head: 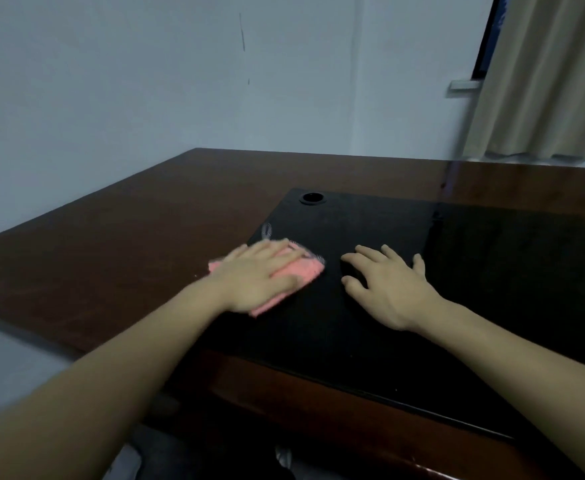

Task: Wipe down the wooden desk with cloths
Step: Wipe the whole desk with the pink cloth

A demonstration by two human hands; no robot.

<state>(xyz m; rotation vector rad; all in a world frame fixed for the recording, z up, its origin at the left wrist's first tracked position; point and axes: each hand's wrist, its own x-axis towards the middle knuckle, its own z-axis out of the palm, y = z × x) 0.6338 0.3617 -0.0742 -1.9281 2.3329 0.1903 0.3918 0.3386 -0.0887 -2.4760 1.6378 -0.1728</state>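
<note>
Wooden desk [118,244], left hand [260,275] flat on pink cloth [305,271], right hand [388,289] splayed

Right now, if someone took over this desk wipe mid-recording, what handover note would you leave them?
Left hand: flat, pressing the pink cloth at the left edge of the black desk pad.
Right hand: open, resting on the pad; no cloth visible under it.
Done: cannot tell which areas are wiped.
Left: judging by this frame, the rest of the pad and the brown wooden desk, including around the cable hole.
</note>
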